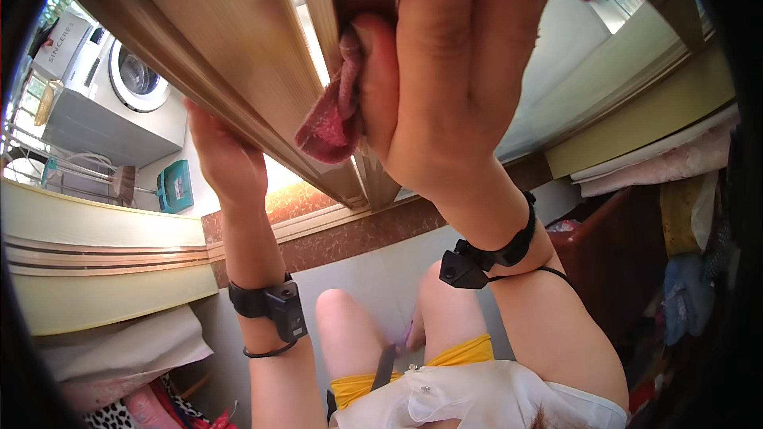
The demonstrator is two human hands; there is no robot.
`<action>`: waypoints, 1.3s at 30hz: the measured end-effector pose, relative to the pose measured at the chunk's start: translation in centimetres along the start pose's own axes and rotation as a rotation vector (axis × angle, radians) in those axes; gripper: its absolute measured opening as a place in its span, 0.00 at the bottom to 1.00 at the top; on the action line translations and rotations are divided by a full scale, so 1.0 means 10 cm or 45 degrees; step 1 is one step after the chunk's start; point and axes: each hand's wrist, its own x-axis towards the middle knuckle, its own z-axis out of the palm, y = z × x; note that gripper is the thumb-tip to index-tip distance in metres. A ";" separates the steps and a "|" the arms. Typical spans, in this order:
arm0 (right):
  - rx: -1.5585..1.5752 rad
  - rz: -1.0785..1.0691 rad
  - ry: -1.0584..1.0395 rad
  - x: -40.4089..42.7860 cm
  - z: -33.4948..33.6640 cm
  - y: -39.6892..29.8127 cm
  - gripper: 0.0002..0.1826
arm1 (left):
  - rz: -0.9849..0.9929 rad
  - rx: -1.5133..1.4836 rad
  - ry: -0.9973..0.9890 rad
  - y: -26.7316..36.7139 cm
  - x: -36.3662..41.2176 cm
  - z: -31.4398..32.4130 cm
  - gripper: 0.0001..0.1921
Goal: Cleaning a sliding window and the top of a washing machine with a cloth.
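Observation:
My right hand [459,71] is raised close to the camera, gripping a dark pink cloth [331,122] whose folded end hangs out beside the thumb. The cloth is up against the edges of the wood-grain door panels [232,30]; part of it is hidden behind the hand and cut off by the top of the picture. Left of the nearer panel is my left hand [229,161], upright and against the panel's edge. Its fingers are mostly hidden behind the panel, so I cannot tell how they are bent.
A front-loading washing machine [140,74] stands beyond the doorway, near a teal dustpan [174,186]. A brown marbled threshold [357,244] crosses the floor below the panels. Draped fabric [131,345] lies at lower left; a reddish-brown cabinet [614,256] and hanging clothes [688,298] are at right.

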 end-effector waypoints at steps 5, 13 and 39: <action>-0.064 0.004 -0.014 -0.92 0.06 -0.06 0.21 | 0.278 0.116 -0.099 0.00 0.12 0.12 0.20; 0.072 0.085 -0.255 -2.70 -0.08 -0.05 0.18 | 0.268 0.134 -0.040 -0.15 0.17 0.21 0.20; -0.251 -0.205 0.347 -0.52 0.48 0.19 0.25 | 0.371 0.333 -0.111 -0.16 0.35 0.19 0.27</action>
